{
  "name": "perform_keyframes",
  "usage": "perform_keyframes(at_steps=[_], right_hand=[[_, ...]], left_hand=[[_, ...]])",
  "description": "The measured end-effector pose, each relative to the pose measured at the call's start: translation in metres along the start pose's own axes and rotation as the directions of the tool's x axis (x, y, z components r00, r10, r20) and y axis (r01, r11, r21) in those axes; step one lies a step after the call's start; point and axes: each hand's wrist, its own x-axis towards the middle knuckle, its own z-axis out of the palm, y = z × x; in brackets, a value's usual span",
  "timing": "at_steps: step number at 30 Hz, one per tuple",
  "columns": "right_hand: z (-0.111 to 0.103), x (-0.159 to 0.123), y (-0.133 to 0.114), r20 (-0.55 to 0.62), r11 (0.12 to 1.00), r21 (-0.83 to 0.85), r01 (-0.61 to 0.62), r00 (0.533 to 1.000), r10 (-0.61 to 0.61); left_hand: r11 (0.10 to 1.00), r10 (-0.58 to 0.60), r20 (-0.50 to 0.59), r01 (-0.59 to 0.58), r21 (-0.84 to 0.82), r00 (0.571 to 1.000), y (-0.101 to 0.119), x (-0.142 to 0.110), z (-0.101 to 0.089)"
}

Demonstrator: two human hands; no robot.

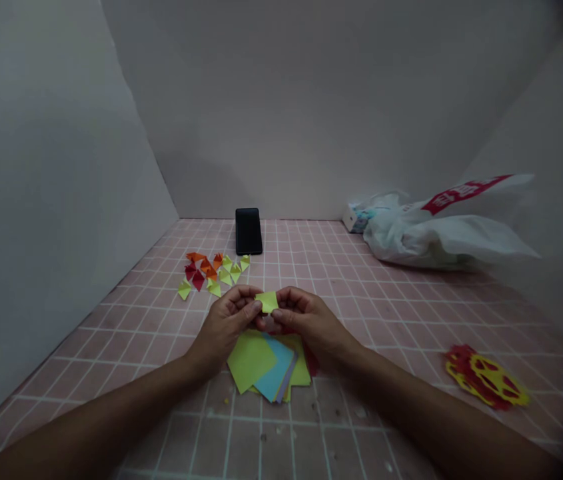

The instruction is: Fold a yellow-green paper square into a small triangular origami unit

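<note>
Between my two hands is a small folded piece of yellow paper (269, 302), raised above the table. My left hand (235, 316) pinches its left edge with thumb and fingers. On the other side my right hand (306, 319) grips the right edge the same way. Just below the hands lies a loose stack of coloured paper sheets (256, 363), with yellow on top and blue, purple and red edges sticking out. Beyond my left hand sit several small folded paper pieces (210, 269) in orange, red and yellow.
A black phone (248, 231) lies near the back wall. At the back right are a white plastic bag (421, 237) with red print and a small box (354, 218). Red and yellow cut-out shapes (488, 379) lie at the right on the pink checked tabletop (311, 257).
</note>
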Motion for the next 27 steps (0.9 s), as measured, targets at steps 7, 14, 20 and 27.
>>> perform_keyframes(at_steps=[7,14,20,27], right_hand=[[0.0057,-0.0019,-0.0040,-0.071,0.997,-0.076,0.034,0.997,-0.039],[0.0051,-0.0014,-0.0015,-0.081,0.998,-0.053,0.021,0.996,-0.025],[0.0045,0.0001,0.0015,-0.064,0.999,0.035,0.019,0.998,-0.017],[0.0057,-0.0006,-0.0018,-0.025,0.983,0.175,-0.052,0.998,0.057]], left_hand=[[0.999,0.032,0.015,-0.032,-0.004,0.999,-0.0024,0.0029,-0.0006],[1.000,0.026,0.002,-0.026,0.006,1.000,-0.0019,0.0018,0.0001],[0.998,0.050,0.065,-0.052,0.031,0.997,-0.0011,0.0008,0.0005],[0.989,0.090,0.082,-0.098,0.107,0.993,-0.0026,0.0003,-0.0010]])
